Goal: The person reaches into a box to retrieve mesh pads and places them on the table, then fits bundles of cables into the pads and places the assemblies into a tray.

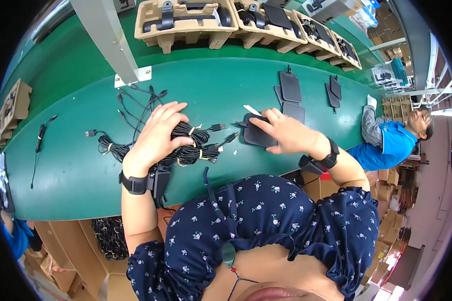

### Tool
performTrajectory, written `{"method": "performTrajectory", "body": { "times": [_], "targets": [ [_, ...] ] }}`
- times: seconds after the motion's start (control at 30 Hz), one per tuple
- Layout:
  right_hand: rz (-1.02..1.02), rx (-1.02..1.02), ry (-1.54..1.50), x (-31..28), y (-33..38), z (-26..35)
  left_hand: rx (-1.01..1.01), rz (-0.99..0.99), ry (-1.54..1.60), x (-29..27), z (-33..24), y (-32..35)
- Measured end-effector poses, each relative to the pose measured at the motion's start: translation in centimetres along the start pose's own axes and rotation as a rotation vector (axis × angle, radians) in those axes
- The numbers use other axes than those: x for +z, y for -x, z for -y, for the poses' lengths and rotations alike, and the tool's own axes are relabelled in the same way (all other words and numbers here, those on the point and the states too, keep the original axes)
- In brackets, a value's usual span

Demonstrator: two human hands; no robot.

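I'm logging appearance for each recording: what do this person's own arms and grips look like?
The left grip and right grip are ungloved. The left arm wears a black, fabric-looking wrist strap carrying a dark boxy unit; the right arm wears a similar black strap and dark unit. Short navy sleeves, printed with small pale flowers, have gathered edges.

At least six flat black rectangular pads [290, 87] are visible (two make up the far pair), with at least four black, banded cable bundles [191, 155], four tan moulded-pulp trays [206, 34] in the top row, two black wristbands [135, 184] and one pale metal post [104, 37].
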State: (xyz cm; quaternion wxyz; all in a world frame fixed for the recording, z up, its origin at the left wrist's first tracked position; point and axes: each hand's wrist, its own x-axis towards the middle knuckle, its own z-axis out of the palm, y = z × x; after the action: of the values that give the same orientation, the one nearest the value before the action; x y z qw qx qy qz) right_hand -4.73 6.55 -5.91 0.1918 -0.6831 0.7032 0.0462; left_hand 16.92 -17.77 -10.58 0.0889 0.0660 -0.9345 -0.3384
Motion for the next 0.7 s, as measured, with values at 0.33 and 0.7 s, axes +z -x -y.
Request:
{"method": "performTrajectory", "body": {
  "times": [0.33,0.7],
  "targets": [
    [-0.758,0.003,0.067,-12.2,-6.4,-6.8,-0.025,-0.004,0.033,-0.1,-0.4,0.0],
    [-0.830,-0.200,0.327,-16.8,-20.3,-9.4,0.029,-0.137,-0.136,0.2,0.0,-0.2]
  ]
}}
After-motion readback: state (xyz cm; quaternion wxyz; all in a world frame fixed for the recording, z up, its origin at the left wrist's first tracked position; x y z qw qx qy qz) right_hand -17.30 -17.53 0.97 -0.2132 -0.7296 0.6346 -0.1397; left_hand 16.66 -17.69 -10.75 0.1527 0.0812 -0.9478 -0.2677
